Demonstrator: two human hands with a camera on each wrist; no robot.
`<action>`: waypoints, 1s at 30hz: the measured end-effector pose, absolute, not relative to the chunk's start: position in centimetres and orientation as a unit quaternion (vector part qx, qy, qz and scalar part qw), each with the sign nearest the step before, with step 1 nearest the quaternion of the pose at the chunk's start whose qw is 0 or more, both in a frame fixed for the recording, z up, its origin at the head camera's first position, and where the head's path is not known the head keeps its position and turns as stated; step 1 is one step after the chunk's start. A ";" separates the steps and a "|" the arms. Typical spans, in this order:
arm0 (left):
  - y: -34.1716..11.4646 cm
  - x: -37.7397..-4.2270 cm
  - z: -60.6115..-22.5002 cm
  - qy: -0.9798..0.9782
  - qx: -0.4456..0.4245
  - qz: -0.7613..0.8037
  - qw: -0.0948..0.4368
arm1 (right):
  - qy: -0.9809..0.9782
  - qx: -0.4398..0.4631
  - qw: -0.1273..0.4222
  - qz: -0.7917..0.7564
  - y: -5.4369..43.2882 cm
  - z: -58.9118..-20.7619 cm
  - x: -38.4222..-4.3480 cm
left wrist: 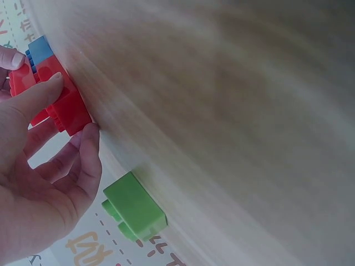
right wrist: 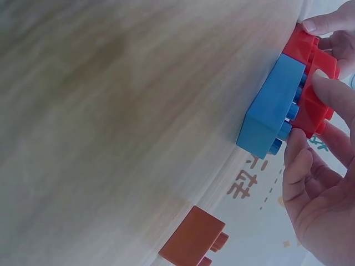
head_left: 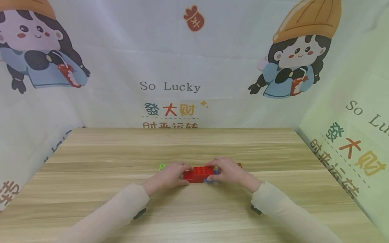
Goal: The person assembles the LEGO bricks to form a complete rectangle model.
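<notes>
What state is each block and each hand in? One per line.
Left hand: pinching the lower red block.
Right hand: pinching the upper red block.
Upper red block: across the lower red block and blue block; full seating unclear.
Lower red block: studs up, partly covered.
Blue block: studs up, partly covered.
Green block: studs up, standing apart.
Brown block: studs up, standing apart.

Shows red on top block (head_left: 203, 172) and lower-left block (left wrist: 73, 108), blue on lower-right block (right wrist: 274, 91), green on far-left block (left wrist: 136, 205), orange-brown on far-right block (right wrist: 192, 236). Has streaky tan grain on table (head_left: 194, 212), cream on sleeves (head_left: 118, 209), multicoloured cartoon prints on whitish cloth (head_left: 112, 81).
</notes>
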State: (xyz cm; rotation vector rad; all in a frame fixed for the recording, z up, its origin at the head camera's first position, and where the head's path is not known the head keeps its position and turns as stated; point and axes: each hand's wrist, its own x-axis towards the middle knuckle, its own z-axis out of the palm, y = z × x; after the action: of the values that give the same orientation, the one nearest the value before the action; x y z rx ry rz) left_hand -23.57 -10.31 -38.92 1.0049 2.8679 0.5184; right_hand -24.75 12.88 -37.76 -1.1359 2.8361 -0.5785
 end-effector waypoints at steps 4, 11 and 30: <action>-10.3 -23.7 -39.0 0.929 0.329 0.166 0.026 | 0.912 -0.369 0.010 -0.180 12.9 -37.8 -24.8; -10.4 -23.9 -39.2 0.927 0.335 0.166 0.026 | 0.911 -0.368 0.015 -0.183 12.9 -37.9 -24.8; -9.1 -24.0 -38.7 0.906 0.367 0.206 -0.051 | 0.908 -0.373 0.005 -0.192 12.9 -38.2 -24.9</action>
State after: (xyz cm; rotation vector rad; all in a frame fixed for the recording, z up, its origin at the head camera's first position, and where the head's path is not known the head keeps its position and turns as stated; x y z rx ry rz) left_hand -24.05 -9.08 -38.67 1.1920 2.9426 0.6678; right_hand -24.88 12.86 -38.18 -1.1681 2.8428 -0.5998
